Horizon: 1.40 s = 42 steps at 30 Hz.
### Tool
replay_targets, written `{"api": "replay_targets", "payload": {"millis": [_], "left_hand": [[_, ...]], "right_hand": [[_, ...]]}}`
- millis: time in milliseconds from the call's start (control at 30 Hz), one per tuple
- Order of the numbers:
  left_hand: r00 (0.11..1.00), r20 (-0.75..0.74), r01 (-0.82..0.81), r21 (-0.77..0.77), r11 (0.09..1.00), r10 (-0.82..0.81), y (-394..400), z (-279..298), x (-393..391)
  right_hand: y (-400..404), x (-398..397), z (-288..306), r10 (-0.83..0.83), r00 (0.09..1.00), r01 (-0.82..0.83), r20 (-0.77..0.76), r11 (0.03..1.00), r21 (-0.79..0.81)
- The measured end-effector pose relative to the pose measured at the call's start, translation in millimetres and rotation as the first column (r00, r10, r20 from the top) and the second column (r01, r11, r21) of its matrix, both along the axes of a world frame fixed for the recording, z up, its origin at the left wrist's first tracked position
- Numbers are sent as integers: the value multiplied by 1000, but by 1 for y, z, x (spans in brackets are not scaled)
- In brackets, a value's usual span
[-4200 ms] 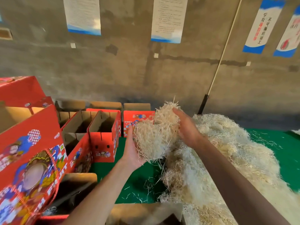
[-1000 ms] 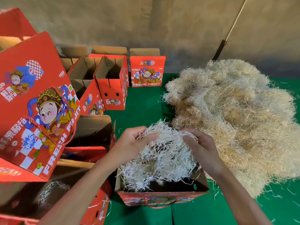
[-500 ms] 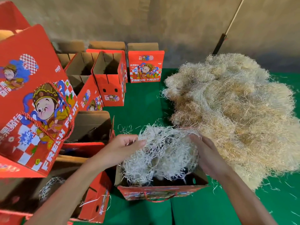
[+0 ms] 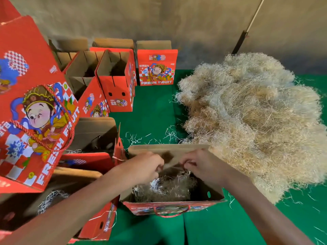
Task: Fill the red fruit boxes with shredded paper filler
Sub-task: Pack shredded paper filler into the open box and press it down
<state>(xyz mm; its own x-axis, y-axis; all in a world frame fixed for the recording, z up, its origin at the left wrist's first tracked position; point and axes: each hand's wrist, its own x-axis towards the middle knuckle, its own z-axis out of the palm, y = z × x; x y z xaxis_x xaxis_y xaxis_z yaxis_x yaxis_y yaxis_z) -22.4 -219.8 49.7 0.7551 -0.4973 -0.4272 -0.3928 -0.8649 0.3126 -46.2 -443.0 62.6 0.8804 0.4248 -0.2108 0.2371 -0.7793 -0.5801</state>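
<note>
While both hands are reaching down into the open box (image 4: 169, 204) nearest the person, the left hand (image 4: 146, 165) and the right hand (image 4: 200, 165) are sitting close together over its mouth, probably because the wad of shredded paper (image 4: 166, 188) inside is needing to be pushed down and spread toward the corners. The fingers of both hands are curling inward; the right ones seem to be pinching a few strands, while for the left I cannot tell whether it is gripping paper or only pressing on it. That box is standing on the green table (image 4: 154, 112) just beside the big loose heap of filler (image 4: 251, 121), which is touching its far right corner, a handy spot for grabbing the next handful. Its back flap is standing up, keeping the opening clear. Filler is covering only part of the bottom, so it looks partly filled. To the left, another open box (image 4: 92, 221) is showing a few pale strands inside, and one behind it (image 4: 95, 137) is looking dark and nearly bare. Farther back, a row of boxes (image 4: 115, 80) is waiting with flaps open and no paper visible. A large red box (image 4: 35, 106) is leaning at the left edge, contents hidden.
</note>
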Motion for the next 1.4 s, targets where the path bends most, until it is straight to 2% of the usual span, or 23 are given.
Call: {"api": "replay_targets", "payload": {"millis": [100, 133, 233, 267, 333, 400, 467, 567, 667, 733, 767, 800, 867, 967, 1033, 1100, 1167, 1233, 1267, 1333, 1400], "left_hand": [[967, -188, 219, 265, 939, -172, -34, -27, 10], [944, -256, 297, 375, 878, -209, -44, -39, 13], [839, -442, 540, 607, 583, -318, -53, -79, 18], [840, -437, 541, 628, 559, -322, -51, -90, 18], [865, -364, 502, 631, 591, -346, -44, -109, 19], [866, -304, 499, 594, 632, -397, -37, -125, 16], [879, -316, 477, 590, 651, -358, -32, -139, 9], [911, -336, 397, 564, 724, -238, -23, -145, 2], [884, -366, 459, 557, 692, -292, -19, -152, -5], [855, -358, 519, 593, 616, -376, -20, -150, -7], [859, -330, 512, 602, 613, -393, -22, -147, -8], [886, -278, 463, 590, 662, -372, -25, -145, -8], [939, -134, 340, 507, 792, -317, -31, -137, -6], [940, 99, 267, 390, 882, -328, -39, -133, -3], [961, 54, 245, 295, 924, -272, -38, -142, 0], [965, -97, 259, 201, 945, -244, -25, -153, -5], [939, -101, 342, 183, 922, -328, -10, -168, -13], [965, -89, 260, 163, 952, -248, -6, -180, -18], [967, -123, 248, 244, 938, -224, -8, -184, -17], [950, -194, 307, 441, 843, -244, -14, -186, -13], [921, -224, 390, 520, 760, -319, -16, -181, -8]], "right_hand": [[26, 25, -26, 169, 960, -226, -222, 938, -264], [34, 32, -37, 188, 949, -269, -253, 902, -338], [51, 41, -76, 279, 916, -394, -288, 759, -518], [52, 40, -91, 318, 904, -427, -286, 710, -560], [51, 37, -115, 373, 894, -442, -247, 652, -616], [45, 34, -130, 346, 900, -434, -265, 661, -612], [39, 27, -141, 319, 887, -460, -334, 672, -581], [26, 15, -153, 312, 852, -522, -422, 585, -621], [18, 15, -157, 289, 819, -566, -496, 547, -617], [20, 20, -152, 282, 827, -559, -487, 515, -650], [22, 22, -149, 304, 831, -555, -465, 490, -672], [25, 25, -147, 337, 834, -552, -437, 481, -681], [32, 26, -147, 387, 852, -519, -351, 543, -660], [38, 21, -155, 431, 879, -458, -204, 645, -612], [37, 15, -166, 431, 870, -486, -239, 669, -563], [34, 6, -177, 452, 853, -517, -261, 662, -543], [29, -2, -188, 441, 873, -475, -207, 677, -563], [26, -5, -192, 415, 891, -439, -185, 682, -585], [25, -3, -193, 379, 903, -421, -202, 690, -588], [23, 1, -189, 290, 909, -415, -299, 701, -581], [22, 1, -188, 279, 894, -443, -351, 671, -595]]}}
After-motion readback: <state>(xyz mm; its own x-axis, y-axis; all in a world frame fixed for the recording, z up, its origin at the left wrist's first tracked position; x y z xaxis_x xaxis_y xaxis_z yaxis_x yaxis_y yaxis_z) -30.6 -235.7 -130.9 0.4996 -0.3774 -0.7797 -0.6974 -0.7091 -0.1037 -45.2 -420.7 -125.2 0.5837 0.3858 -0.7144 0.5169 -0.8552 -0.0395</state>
